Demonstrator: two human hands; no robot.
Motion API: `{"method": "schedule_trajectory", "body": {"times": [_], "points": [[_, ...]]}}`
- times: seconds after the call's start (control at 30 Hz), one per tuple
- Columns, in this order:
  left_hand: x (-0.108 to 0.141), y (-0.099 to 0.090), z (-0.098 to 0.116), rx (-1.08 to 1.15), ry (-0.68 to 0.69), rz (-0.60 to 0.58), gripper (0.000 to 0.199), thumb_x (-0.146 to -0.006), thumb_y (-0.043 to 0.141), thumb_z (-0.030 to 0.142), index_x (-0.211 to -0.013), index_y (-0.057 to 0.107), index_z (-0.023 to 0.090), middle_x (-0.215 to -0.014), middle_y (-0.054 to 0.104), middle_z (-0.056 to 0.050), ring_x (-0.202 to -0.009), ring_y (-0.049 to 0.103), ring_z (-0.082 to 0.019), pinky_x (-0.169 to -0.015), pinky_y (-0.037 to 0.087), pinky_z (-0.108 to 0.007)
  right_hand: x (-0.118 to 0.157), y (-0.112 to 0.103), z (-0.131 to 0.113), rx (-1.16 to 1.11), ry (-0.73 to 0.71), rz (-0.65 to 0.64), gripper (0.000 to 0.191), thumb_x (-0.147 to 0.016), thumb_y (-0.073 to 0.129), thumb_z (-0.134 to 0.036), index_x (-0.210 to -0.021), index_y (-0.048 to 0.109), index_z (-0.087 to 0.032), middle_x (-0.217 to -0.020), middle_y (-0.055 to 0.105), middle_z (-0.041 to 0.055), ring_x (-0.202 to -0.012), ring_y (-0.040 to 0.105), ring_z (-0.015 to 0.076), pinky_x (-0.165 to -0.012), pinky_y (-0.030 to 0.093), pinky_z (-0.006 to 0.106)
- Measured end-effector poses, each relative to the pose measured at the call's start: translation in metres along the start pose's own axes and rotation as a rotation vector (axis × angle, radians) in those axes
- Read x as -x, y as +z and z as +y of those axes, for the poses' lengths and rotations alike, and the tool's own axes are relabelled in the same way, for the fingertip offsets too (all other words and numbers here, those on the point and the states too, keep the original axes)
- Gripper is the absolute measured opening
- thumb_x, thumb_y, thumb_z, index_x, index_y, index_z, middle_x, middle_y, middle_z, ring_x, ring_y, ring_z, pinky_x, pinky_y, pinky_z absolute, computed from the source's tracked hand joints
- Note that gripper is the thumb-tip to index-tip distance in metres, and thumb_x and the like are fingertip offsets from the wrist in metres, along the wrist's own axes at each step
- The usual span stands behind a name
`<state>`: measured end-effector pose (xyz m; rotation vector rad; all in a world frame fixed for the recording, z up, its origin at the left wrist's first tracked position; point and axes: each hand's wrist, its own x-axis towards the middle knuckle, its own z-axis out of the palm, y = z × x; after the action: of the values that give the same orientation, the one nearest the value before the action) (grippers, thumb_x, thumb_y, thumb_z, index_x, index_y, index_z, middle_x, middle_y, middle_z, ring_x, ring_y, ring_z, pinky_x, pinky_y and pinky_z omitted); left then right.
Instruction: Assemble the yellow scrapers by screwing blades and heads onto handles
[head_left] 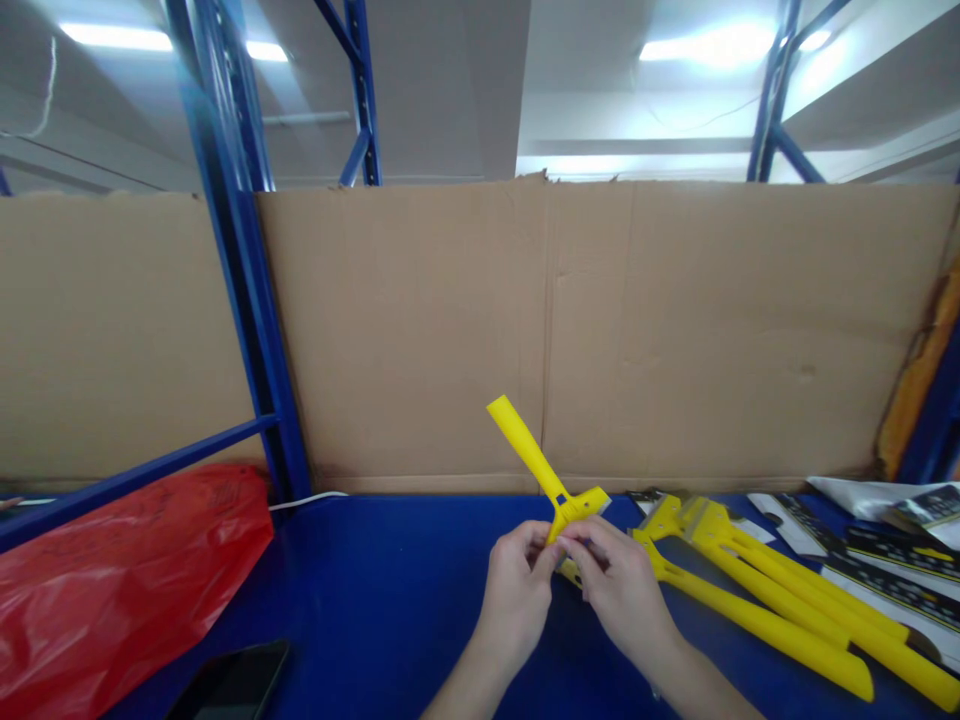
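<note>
A yellow scraper [529, 450] is held up above the blue tabletop, its handle slanting up and to the left, away from me. My left hand [521, 575] pinches the head of the scraper from its left side. From the right, the closed fingers of my right hand [611, 565] grip the same head, and the fingertips of both hands meet there. Part of the head is covered by my fingers, and whether a small part sits between them cannot be seen. Just right of my right hand lie several more yellow scrapers [765, 610] with long handles.
Black-and-white printed packages [892, 575] lie at the far right. On the left are a red plastic bag [142, 580] and a dark phone [232, 685]. A cardboard panel [450, 330] stands behind the blue tabletop [360, 590], beside a blue rack post [251, 300].
</note>
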<state>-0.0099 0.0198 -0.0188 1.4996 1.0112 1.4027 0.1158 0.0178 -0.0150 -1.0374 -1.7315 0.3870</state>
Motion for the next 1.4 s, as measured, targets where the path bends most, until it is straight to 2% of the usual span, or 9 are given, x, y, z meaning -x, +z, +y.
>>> {"method": "schedule_trajectory", "body": {"times": [0.13, 0.3, 0.53, 0.77, 0.9, 1.03, 1.23, 1.4], "points": [[0.0, -0.001, -0.002, -0.02, 0.002, 0.004, 0.019, -0.075, 0.063, 0.033, -0.074, 0.067, 0.015, -0.074, 0.07, -0.006, -0.071, 0.062, -0.019, -0.073, 0.049, -0.028, -0.001, -0.002, -0.002, 0.077, -0.101, -0.004, 0.023, -0.087, 0.047, -0.024, -0.071, 0.062, -0.022, -0.072, 0.066, 0.0042, -0.069, 0.063, 0.0189, -0.066, 0.05, 0.028], [0.0, -0.002, 0.002, -0.02, 0.021, -0.003, 0.019, -0.076, 0.062, 0.033, -0.077, 0.068, 0.016, -0.077, 0.071, -0.007, -0.073, 0.063, -0.019, -0.073, 0.049, -0.027, 0.001, 0.002, 0.003, 0.168, -0.172, 0.064, 0.022, -0.09, 0.043, -0.025, -0.078, 0.062, -0.022, -0.077, 0.067, 0.0052, -0.071, 0.065, 0.0184, -0.067, 0.05, 0.028], [0.0, -0.002, 0.001, -0.052, 0.016, 0.023, 0.018, -0.075, 0.062, 0.033, -0.076, 0.069, 0.016, -0.076, 0.071, -0.006, -0.073, 0.064, -0.019, -0.071, 0.048, -0.026, 0.001, 0.005, 0.007, 0.335, -0.048, 0.149, 0.023, -0.088, 0.048, -0.04, -0.077, 0.057, -0.022, -0.068, 0.064, 0.0026, -0.059, 0.062, 0.0179, -0.056, 0.045, 0.027], [-0.002, 0.002, -0.011, 0.07, -0.047, 0.034, 0.028, -0.069, 0.067, 0.041, -0.071, 0.068, 0.013, -0.071, 0.07, -0.007, -0.067, 0.061, -0.018, -0.066, 0.046, -0.026, -0.009, -0.006, 0.006, 0.364, 0.178, 0.178, 0.027, -0.066, 0.071, -0.039, -0.068, 0.049, -0.023, -0.061, 0.056, -0.0034, -0.055, 0.056, 0.0167, -0.053, 0.039, 0.026], [-0.001, 0.002, -0.012, 0.064, -0.061, 0.024, 0.03, -0.068, 0.069, 0.043, -0.071, 0.069, 0.013, -0.069, 0.069, -0.006, -0.064, 0.059, -0.016, -0.063, 0.044, -0.025, -0.01, -0.008, 0.004, 0.327, 0.241, 0.163, 0.035, -0.061, 0.072, -0.04, -0.061, 0.041, -0.024, -0.056, 0.052, -0.0053, -0.051, 0.051, 0.0149, -0.049, 0.036, 0.024], [0.001, 0.003, -0.009, 0.07, -0.082, 0.028, 0.03, -0.066, 0.071, 0.043, -0.07, 0.069, 0.013, -0.07, 0.07, -0.007, -0.066, 0.06, -0.017, -0.064, 0.045, -0.025, -0.009, -0.008, 0.007, 0.259, 0.247, 0.117, 0.038, -0.062, 0.071, -0.039, -0.056, 0.037, -0.024, -0.051, 0.048, -0.0067, -0.049, 0.047, 0.0132, -0.048, 0.034, 0.023], [-0.001, 0.004, -0.006, 0.13, -0.191, 0.05, 0.031, -0.057, 0.075, 0.04, -0.07, 0.069, 0.012, -0.069, 0.07, -0.007, -0.064, 0.06, -0.016, -0.06, 0.044, -0.025, -0.01, -0.013, 0.014, 0.127, 0.209, 0.003, 0.026, -0.075, 0.058, -0.038, -0.059, 0.044, -0.023, -0.056, 0.053, -0.0033, -0.054, 0.05, 0.0142, -0.051, 0.038, 0.024], [-0.007, -0.007, -0.008, 0.142, -0.22, 0.139, 0.031, -0.055, 0.074, 0.038, -0.072, 0.07, 0.012, -0.069, 0.071, -0.007, -0.065, 0.061, -0.017, -0.06, 0.045, -0.026, -0.011, -0.022, 0.002, 0.365, 0.149, -0.102, 0.02, -0.082, 0.053, -0.037, -0.068, 0.053, -0.022, -0.069, 0.061, 0.0012, -0.059, 0.055, 0.0163, -0.057, 0.039, 0.027]]}}
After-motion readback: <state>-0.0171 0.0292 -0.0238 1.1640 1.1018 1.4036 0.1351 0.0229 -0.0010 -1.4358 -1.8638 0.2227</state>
